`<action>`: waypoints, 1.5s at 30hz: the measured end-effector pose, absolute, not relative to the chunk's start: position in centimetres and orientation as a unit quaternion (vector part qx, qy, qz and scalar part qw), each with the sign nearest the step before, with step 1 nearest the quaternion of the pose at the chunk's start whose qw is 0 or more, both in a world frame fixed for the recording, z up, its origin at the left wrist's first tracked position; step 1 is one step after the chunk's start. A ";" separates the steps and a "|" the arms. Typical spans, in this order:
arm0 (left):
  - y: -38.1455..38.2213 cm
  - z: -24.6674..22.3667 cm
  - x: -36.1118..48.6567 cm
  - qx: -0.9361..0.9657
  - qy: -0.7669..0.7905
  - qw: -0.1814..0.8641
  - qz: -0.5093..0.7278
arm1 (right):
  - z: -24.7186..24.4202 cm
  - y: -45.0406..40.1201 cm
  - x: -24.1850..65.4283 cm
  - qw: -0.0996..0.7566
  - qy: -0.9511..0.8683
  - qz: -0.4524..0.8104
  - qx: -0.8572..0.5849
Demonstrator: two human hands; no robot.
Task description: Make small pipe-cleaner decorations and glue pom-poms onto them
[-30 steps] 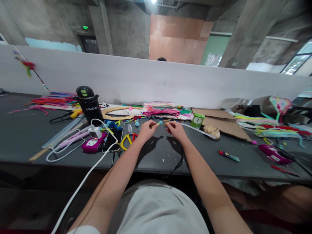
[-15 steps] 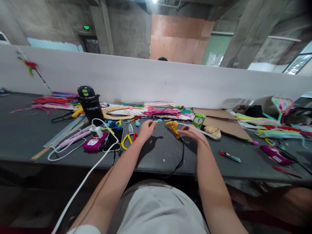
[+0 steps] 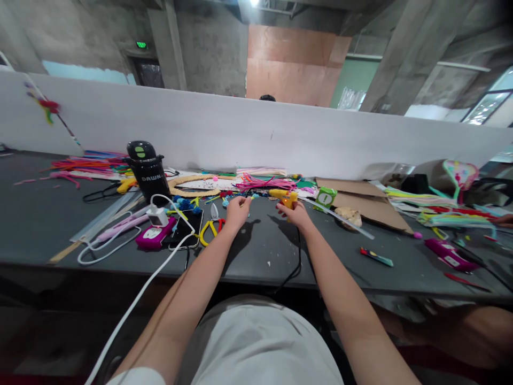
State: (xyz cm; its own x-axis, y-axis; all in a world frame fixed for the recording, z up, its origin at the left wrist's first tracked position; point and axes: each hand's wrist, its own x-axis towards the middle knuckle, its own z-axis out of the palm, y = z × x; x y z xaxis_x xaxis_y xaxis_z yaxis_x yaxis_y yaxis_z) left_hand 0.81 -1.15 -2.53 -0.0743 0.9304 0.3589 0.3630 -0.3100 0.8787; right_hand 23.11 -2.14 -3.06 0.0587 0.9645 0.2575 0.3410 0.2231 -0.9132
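My right hand (image 3: 295, 214) is wrapped round the handle of a yellow hot glue gun (image 3: 285, 195), its nozzle toward the left. A long clear glue stick (image 3: 340, 215) sticks out of the gun's back, and its black cord hangs over the table's front edge. Left of the nozzle, my left hand (image 3: 238, 213) pinches a small light-blue and yellowish fuzzy piece (image 3: 254, 197), whose exact kind is too small to make out. A gap separates the piece from the nozzle. Pliers (image 3: 213, 225) with red and yellow handles lie beside my left wrist.
A black bottle (image 3: 148, 174), a phone (image 3: 187, 235) and a purple power strip (image 3: 154, 234) stand or lie left. Pink pipe cleaners (image 3: 264, 183) line the back. Rightward are a green box (image 3: 325, 198), cardboard (image 3: 372, 208) and a cutter knife (image 3: 377, 256). Another person's hand (image 3: 505, 220) shows far right.
My right hand has closed round the glue gun and lifted it off the table, its glue stick swinging along. The left hand stays nearly in place with its small piece.
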 end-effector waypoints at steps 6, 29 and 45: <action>-1.2 -2.4 0.8 0.613 0.540 0.242 0.523 | -2.1 -3.5 20.9 0.523 -0.607 0.353 -0.483; -1.4 -2.4 1.0 0.632 0.518 0.238 0.525 | -2.7 -3.6 20.6 0.448 -0.687 0.210 -0.532; -1.3 -2.4 0.9 0.637 0.520 0.225 0.523 | -2.7 -3.5 20.6 0.456 -0.696 0.196 -0.519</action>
